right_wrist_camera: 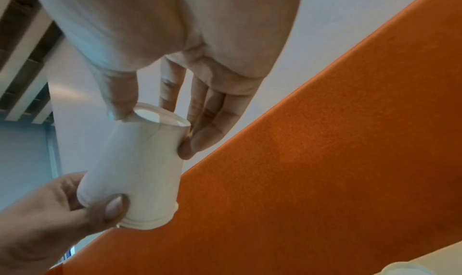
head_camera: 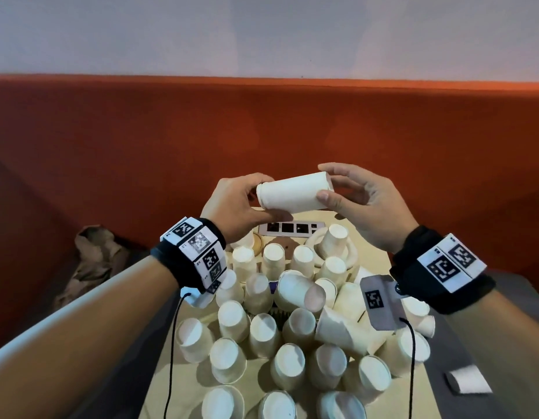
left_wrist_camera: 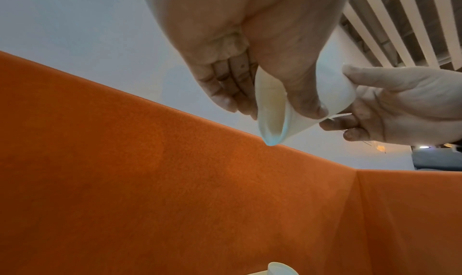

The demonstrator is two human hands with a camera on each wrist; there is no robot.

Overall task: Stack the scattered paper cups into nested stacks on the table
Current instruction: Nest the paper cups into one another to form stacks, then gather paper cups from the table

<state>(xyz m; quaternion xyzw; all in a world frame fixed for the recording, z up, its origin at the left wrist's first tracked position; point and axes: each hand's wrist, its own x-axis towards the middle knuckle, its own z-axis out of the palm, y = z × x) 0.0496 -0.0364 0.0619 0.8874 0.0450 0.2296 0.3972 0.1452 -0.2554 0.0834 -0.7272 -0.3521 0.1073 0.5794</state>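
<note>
Both hands grip one white paper cup stack (head_camera: 294, 193), left hand (head_camera: 235, 204) at the rim, right hand (head_camera: 365, 204) pinching the base; seemingly nested. Next: seat it, then fetch another upturned table cup (head_camera: 274, 255).

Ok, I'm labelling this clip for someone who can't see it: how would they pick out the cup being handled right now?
Start at the table crowded with paper cups standing upside down. Above them, against the orange backrest, the held cup lies sideways in the air between the left hand and right hand. It alone is off the table.
</note>
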